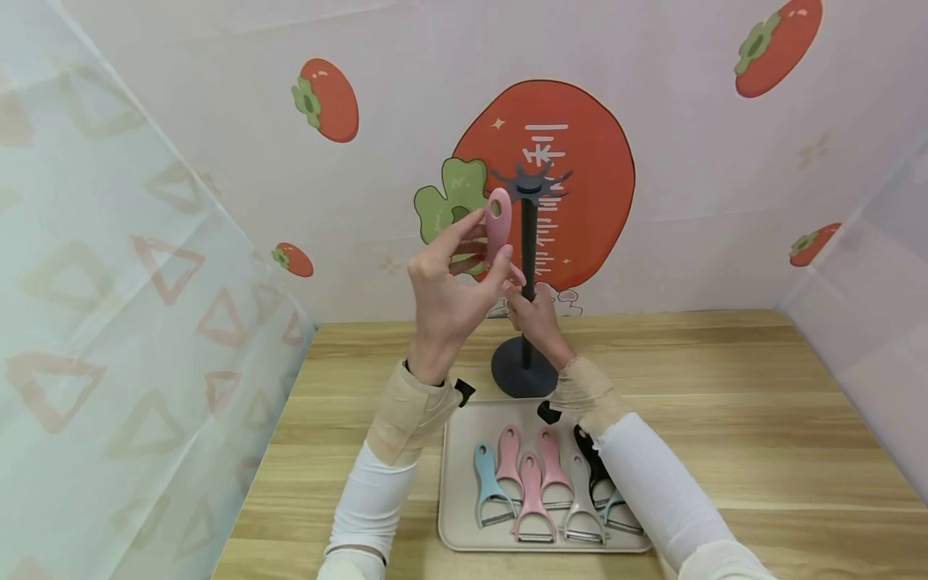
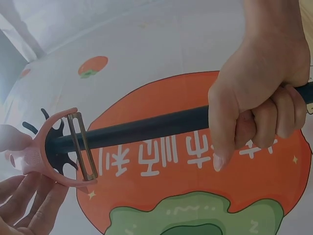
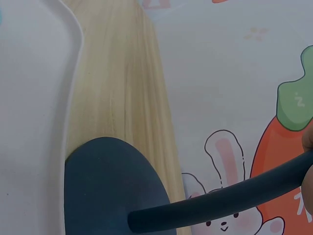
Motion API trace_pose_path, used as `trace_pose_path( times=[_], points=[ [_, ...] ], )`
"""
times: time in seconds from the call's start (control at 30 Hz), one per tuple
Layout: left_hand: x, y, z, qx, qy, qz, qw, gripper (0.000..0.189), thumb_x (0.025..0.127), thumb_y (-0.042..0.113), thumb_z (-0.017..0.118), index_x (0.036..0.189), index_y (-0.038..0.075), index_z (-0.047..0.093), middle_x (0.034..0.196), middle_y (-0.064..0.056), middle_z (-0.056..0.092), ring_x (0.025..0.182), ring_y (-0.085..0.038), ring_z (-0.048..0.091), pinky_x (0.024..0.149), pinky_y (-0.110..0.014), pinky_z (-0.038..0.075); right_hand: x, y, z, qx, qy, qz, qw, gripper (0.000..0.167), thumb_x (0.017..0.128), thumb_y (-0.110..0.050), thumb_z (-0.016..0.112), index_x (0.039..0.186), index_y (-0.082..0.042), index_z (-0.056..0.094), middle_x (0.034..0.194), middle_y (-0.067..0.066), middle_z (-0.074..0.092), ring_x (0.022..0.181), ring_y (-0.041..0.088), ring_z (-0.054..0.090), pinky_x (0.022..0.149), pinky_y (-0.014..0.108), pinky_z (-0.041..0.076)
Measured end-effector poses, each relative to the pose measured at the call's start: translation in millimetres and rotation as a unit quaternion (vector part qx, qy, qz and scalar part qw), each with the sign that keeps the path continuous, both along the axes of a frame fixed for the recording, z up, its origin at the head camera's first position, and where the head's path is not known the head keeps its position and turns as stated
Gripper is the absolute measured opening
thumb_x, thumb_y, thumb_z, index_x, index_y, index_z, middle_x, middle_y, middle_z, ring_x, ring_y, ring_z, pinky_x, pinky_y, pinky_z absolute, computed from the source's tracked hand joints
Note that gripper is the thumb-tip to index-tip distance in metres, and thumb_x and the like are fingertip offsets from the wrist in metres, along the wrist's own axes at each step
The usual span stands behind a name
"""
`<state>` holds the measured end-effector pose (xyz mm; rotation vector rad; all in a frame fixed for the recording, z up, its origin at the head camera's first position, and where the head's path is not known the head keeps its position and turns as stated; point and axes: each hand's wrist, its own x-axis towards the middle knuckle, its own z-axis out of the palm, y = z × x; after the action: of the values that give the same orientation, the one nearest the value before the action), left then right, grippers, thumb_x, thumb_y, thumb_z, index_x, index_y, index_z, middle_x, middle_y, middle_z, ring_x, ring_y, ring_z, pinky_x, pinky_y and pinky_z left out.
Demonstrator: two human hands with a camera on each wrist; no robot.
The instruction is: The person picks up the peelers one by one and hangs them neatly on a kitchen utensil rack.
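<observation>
Two hands reach forward: the left hand (image 1: 453,298), raised higher, has its grip pinched on a pink peeler (image 1: 499,225), handle end up, beside the dark stand (image 1: 530,250); the right hand (image 1: 538,320), lower, has its grip clamped round that stand. Below lies a wood-grain table (image 1: 761,403); behind hangs a pale fruit-print backdrop (image 1: 696,177).

Looks like a table (image 1: 739,435) in pale yellow-brown wood, with streaky grain running from side to side. Bears, toward the near side, a beige tray (image 1: 458,483), lying flat, with rounded corners and a raised rim. Also bears, behind the tray, a dark stand (image 1: 528,322), set down on a round base (image 1: 510,380). Stands just beside the far rim; hard to tell whether touching.
</observation>
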<state>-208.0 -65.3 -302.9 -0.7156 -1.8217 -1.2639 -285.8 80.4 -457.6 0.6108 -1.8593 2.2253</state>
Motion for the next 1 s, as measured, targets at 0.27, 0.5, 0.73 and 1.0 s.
trace_pose_path(
  times=[0.27, 0.5, 0.73, 1.0],
  points=[
    [-4.5, 5.7, 1.4, -0.007, -0.005, -0.011, 0.9999, 0.047, 0.092, 0.017, 0.084, 0.134, 0.001, 0.071, 0.112, -0.015, 0.079, 0.096, -0.022, 0.079, 0.078, -0.032, 0.065, -0.8, 3, -1.1, 0.0, -0.016, -0.003, 0.9999, 0.061, 0.109, -0.024, 0.058, 0.054, -0.003, 0.041, 0.044, -0.008, 0.035, 0.035, 0.011, 0.03, 0.04, 0.025, 0.025],
    [-8.5, 9.8, 2.1, -0.016, -0.019, -0.013, 0.9996, 0.045, 0.093, 0.018, 0.083, 0.133, 0.001, 0.072, 0.116, -0.014, 0.079, 0.094, -0.022, 0.08, 0.076, -0.032, 0.065, -1.8, 2, -1.8, -0.017, -0.025, 0.005, 0.9995, 0.057, 0.108, -0.02, 0.055, 0.054, -0.006, 0.042, 0.045, -0.007, 0.035, 0.035, 0.011, 0.029, 0.04, 0.025, 0.025],
    [-9.7, 9.8, 0.7, -0.016, -0.025, -0.008, 0.9995, 0.043, 0.093, 0.016, 0.083, 0.131, 0.001, 0.072, 0.118, -0.014, 0.079, 0.094, -0.022, 0.08, 0.076, -0.03, 0.065, -1.5, 0, -1.4, -0.002, -0.025, 0.005, 0.9997, 0.058, 0.109, -0.017, 0.054, 0.053, -0.007, 0.043, 0.044, -0.008, 0.035, 0.035, 0.012, 0.03, 0.04, 0.026, 0.026],
    [-10.7, 11.6, -0.9, -0.026, -0.02, -0.014, 0.9994, 0.043, 0.093, 0.016, 0.083, 0.131, 0.0, 0.072, 0.116, -0.015, 0.08, 0.093, -0.022, 0.08, 0.077, -0.031, 0.065, -2.5, 0, -0.1, -0.013, -0.017, 0.001, 0.9998, 0.057, 0.107, -0.014, 0.053, 0.052, -0.007, 0.041, 0.044, -0.007, 0.034, 0.035, 0.011, 0.027, 0.04, 0.026, 0.024]
  ],
)
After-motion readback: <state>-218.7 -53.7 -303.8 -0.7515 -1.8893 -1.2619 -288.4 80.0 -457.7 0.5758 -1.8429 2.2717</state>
